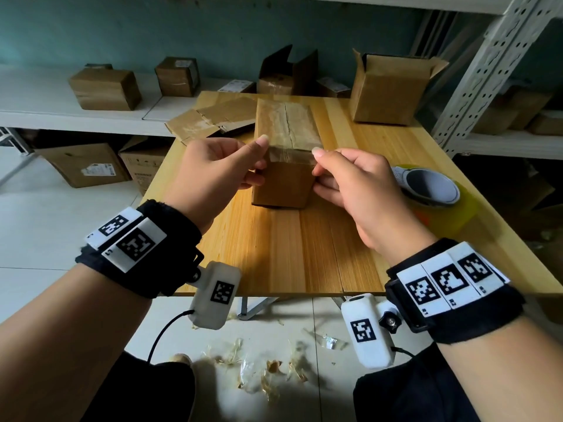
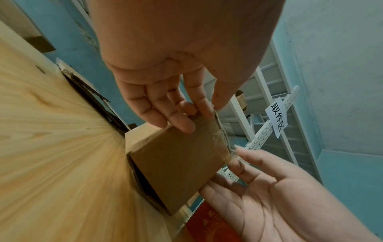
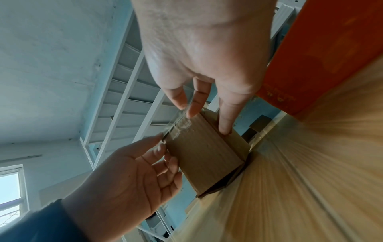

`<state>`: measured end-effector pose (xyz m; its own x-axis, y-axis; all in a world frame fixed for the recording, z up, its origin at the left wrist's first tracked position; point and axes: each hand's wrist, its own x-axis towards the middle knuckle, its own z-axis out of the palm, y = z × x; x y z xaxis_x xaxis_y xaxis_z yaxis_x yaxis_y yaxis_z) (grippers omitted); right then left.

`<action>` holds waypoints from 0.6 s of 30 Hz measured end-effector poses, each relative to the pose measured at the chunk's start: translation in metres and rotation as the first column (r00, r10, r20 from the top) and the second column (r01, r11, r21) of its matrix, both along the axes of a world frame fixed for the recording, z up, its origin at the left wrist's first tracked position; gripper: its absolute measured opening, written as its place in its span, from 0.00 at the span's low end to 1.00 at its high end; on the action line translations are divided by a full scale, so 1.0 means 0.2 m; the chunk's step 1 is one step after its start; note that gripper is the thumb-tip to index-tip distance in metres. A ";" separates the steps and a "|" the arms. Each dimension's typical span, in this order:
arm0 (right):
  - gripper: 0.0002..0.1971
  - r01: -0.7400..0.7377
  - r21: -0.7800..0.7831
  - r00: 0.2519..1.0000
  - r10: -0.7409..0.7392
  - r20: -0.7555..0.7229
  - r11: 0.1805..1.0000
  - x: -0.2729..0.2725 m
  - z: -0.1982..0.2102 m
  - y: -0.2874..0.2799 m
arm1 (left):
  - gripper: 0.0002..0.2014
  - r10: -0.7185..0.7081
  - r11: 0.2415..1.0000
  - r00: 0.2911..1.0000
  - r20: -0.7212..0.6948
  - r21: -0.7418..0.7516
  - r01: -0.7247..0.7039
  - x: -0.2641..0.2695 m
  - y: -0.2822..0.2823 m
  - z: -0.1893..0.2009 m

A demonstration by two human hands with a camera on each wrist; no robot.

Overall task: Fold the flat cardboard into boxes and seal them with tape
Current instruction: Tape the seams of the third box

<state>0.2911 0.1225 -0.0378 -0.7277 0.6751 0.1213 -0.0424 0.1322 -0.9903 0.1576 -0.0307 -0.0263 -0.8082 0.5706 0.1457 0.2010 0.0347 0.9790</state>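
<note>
My left hand [image 1: 219,166] and right hand [image 1: 350,181], frame centre, each pinch the tape [image 1: 291,153] overhanging the box [image 1: 285,166], to fold it down flat.

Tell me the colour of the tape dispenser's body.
Orange-red dispenser, clearest in the right wrist view; the head view shows only the roll.

Head view: high, facing forward-down over worktop [image 1: 304,248]. Wrist views: low beside the worktop, very near, looking along each palm. All three share the box [image 1: 285,181] and both hands.
</note>
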 end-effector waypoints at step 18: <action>0.15 -0.051 0.214 0.999 0.047 0.024 0.976 0.02 0.00 0.08 | 0.22 -0.097 0.995 0.993 -0.068 -0.005 0.097 -0.07 -0.03 -0.02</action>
<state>0.2944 0.1376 -0.0381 -0.7627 0.5983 0.2455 -0.0363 0.3395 -0.9399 0.1440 -0.0362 -0.0309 -0.7376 0.6458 0.1975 0.2695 0.0134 0.9629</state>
